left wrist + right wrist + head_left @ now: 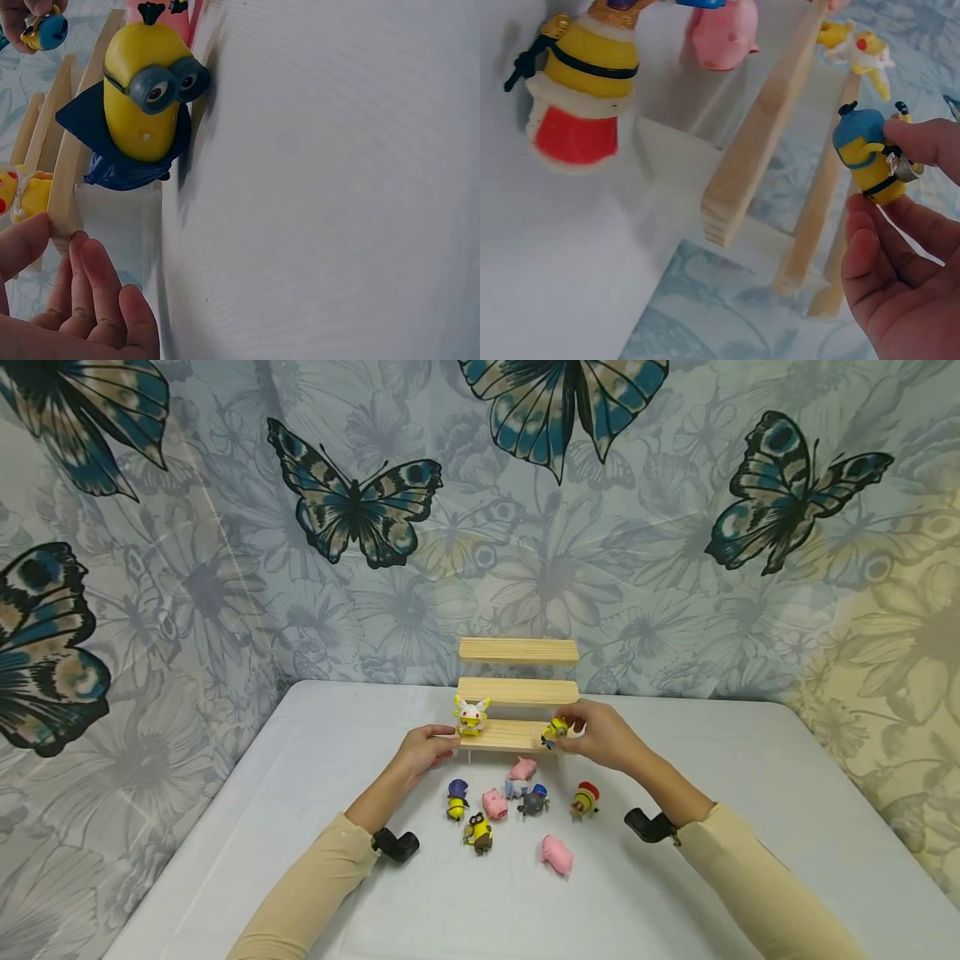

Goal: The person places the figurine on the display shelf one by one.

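My right hand (606, 735) pinches a small yellow Minion figure (868, 161) with a blue cap between thumb and fingers. The figure is over the right end of the lowest board of a three-step wooden display shelf (506, 735); whether it touches the board I cannot tell. At the shelf's left end, my left hand (422, 753) grips the lowest board's corner, thumb above and fingertips below. Close to that hand, a yellow figure in a white costume (471, 718) stands on the same board. Near the left hand on the table is a Minion with a dark blue cape (146, 97).
On the white table (675, 893) before the shelf lie several figures: pink pigs (557, 855), a brown-and-yellow Minion (478, 833), a grey figure with a blue top (533, 800) and a red-and-yellow Minion (585, 799). A butterfly-patterned cloth (525, 543) hangs behind.
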`<state>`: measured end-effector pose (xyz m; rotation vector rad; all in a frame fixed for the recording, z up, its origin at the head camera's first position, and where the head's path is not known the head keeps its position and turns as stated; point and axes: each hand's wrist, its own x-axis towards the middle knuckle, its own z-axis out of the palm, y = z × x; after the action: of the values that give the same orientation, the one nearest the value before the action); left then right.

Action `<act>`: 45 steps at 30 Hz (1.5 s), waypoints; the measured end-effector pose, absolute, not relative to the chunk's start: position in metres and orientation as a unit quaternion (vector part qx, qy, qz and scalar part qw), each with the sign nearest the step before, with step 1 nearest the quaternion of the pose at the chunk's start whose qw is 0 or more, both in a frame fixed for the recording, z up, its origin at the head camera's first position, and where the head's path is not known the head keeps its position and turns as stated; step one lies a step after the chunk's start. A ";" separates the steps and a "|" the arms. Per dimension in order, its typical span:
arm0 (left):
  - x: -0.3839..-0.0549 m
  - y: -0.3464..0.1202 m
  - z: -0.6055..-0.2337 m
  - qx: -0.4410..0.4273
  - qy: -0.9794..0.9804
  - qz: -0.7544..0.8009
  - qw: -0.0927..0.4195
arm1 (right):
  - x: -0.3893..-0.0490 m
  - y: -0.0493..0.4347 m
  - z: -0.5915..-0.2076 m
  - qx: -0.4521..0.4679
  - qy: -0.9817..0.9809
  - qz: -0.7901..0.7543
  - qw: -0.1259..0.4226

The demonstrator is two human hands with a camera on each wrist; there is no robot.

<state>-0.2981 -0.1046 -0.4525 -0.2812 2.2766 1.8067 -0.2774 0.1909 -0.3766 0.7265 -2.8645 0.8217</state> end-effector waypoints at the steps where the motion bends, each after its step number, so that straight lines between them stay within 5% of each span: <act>1: -0.298 -0.105 -0.453 -0.096 0.775 0.615 0.111 | -0.278 0.190 -0.376 0.237 -0.933 0.266 0.038; 45: -0.299 -0.105 -0.450 -0.099 0.778 0.611 0.111 | -0.309 0.117 -0.386 0.310 -0.938 0.111 0.107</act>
<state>-0.2993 -0.1050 -0.4504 -0.2895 2.2839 1.7936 -0.3085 0.1169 -0.3859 0.9119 -2.7628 0.3276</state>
